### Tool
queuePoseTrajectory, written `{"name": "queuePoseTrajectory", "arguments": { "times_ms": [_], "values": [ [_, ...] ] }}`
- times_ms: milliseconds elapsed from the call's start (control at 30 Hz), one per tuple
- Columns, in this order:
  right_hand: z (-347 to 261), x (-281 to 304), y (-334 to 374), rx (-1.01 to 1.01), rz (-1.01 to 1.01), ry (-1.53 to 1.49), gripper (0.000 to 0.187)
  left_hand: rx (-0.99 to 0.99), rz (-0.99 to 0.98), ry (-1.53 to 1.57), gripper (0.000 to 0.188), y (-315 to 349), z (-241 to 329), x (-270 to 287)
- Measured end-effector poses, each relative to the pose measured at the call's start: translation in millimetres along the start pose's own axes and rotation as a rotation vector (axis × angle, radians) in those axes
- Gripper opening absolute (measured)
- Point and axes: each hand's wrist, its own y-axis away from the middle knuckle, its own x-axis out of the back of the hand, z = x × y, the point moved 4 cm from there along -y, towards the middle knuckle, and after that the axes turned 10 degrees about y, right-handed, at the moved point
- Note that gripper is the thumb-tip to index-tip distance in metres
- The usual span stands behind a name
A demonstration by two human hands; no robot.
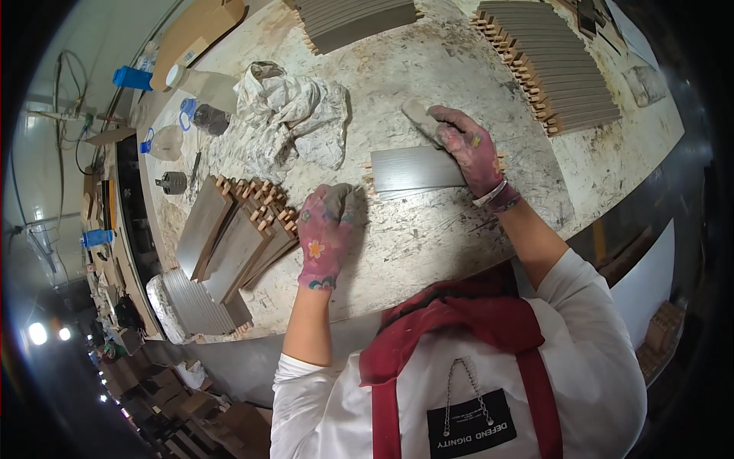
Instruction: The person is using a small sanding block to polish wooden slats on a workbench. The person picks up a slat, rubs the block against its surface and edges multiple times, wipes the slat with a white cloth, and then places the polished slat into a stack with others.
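A grey wood-look board (413, 170) lies flat on the worktable, with pale wooden dowels sticking out at its short ends. My right hand (470, 149), in a pink flowered glove, is over the board's right end. Its fingers are closed round a grey, flat, round-ended pad (417, 118), which juts out past the board's far edge. Left of the board, my left hand (326, 226) wears a matching glove with greyed fingertips. Its fingers are curled, and whatever may be in them is hidden. Beside it, similar doweled boards (241, 249) lean in a loose pile.
Stacks of grey doweled boards stand at the far middle (355, 23) and far right (558, 65). A stained white cloth (290, 115) lies crumpled beyond my left hand. Plastic bottles (164, 143) and a cardboard box (199, 38) line the left side. Paint smears cover the worktable (459, 222).
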Motion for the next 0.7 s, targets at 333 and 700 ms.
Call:
{"name": "queuePoseTrajectory", "arguments": {
  "times_ms": [333, 700],
  "values": [
    [0, -1, -1, -0.005, 0.015, -0.015, 0.035, -0.139, 0.035, -0.038, 0.033, -8, 2, -2],
    [0, -1, 0, -0.002, 0.016, 0.020, 0.038, -0.296, 0.097, -0.092, 0.036, -9, 14, 9]
  ]
}}
